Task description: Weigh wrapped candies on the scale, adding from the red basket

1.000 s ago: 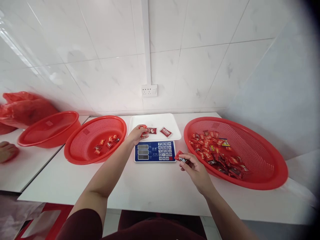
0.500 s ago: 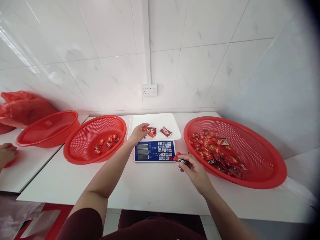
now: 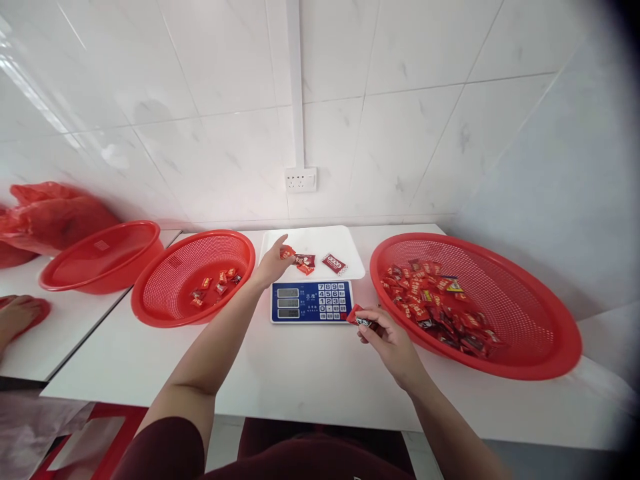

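My right hand point(image 3: 387, 337) pinches wrapped sweets point(image 3: 364, 321); my left hand point(image 3: 271, 265), one finger raised, grip unclear, is over the tray point(image 3: 343, 241). A few sweets already lie there, many more in the large basket point(image 3: 571, 350).

Right hand point(image 3: 389, 338) holding sweets point(image 3: 363, 321), scale point(image 3: 311, 303), baskets point(image 3: 530, 320)

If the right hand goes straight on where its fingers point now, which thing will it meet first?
Probably the scale's blue panel, at its keypad end, with the held candies leading the right hand. Its height is unclear, so it may pass just above.
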`<state>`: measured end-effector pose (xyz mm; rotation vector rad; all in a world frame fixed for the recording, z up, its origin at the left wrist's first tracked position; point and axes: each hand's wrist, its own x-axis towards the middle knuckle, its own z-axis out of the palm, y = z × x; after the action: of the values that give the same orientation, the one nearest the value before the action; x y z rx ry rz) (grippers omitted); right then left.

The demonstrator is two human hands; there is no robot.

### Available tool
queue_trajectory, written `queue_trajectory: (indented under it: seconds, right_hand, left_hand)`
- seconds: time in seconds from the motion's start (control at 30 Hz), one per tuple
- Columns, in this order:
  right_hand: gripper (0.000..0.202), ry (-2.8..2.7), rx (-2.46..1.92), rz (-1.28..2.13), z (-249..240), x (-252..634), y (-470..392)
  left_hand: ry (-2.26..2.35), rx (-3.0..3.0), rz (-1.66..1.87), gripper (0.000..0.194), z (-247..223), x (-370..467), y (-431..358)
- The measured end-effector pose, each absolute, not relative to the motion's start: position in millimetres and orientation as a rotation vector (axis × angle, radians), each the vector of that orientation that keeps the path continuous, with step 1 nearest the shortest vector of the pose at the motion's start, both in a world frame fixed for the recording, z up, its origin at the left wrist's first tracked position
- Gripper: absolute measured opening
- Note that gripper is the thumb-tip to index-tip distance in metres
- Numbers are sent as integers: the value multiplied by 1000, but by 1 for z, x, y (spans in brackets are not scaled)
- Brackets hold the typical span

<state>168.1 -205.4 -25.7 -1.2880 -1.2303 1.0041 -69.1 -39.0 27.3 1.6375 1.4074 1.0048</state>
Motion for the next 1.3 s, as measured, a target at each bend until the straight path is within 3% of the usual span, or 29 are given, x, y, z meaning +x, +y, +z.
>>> queue_trajectory:
  seconds: [0.1,0.33,0.53,0.87,1.07,1.23,1.3]
  right_hand:
    - [17,-1214,-1304,1004,-25,169,-207]
    - [20,-1176,-1258,1077,-25,168,-205]
    - [25,-1140,-1277,1064,-24,160,-194]
    - [36,-1123,-1312,950,-27,146,-169]
    - [39,-1212,-1297,840,-11,134,-127]
    - [57,-1423,-1275,752,6,128,-101]
    - [51,-1509,-1320,727,8,133,-104]
  left_hand:
    - [1428,1679,1069,66,23,-69,-39]
    - [1373,1641,1491,34,6,-73,-91]
    - [1351,1525,1201,15,-41,-69,-166]
    - [1048,1816,689,24,-87,-54,-197]
    - [1056,1787,608,25,-101,-54,-189]
    - [1056,1771,594,23,-103,-55,-186]
    - [1054,1773,593,22,-103,-55,-186]
